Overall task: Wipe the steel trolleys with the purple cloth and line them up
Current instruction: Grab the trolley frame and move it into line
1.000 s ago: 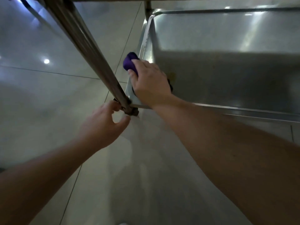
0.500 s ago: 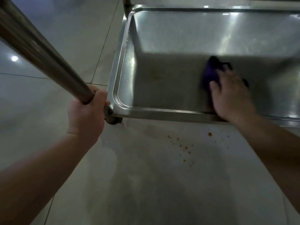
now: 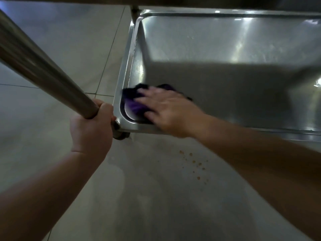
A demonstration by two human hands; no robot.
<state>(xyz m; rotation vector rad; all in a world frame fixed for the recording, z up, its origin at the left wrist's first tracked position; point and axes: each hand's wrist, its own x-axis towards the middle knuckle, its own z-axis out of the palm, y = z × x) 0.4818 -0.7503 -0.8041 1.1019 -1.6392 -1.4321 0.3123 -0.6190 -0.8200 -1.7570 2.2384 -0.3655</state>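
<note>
I look down at the bottom shelf (image 3: 225,54) of a steel trolley, a shallow tray with a raised rim. My right hand (image 3: 170,110) lies flat with straight fingers on the purple cloth (image 3: 134,103), pressing it into the shelf's near left corner. My left hand (image 3: 92,127) grips the trolley's steel leg (image 3: 40,70) just above the corner joint. Most of the cloth is hidden under my right hand.
A caster fitting (image 3: 120,133) sits under the near left corner. The tiled floor (image 3: 147,197) below shows a scatter of small brown spots (image 3: 194,164). An upper shelf edge (image 3: 208,2) crosses the top of the view.
My right hand has slid the cloth from the shelf's middle back left into the near corner. My left hand, which closed round the leg a second ago, keeps its grip.
</note>
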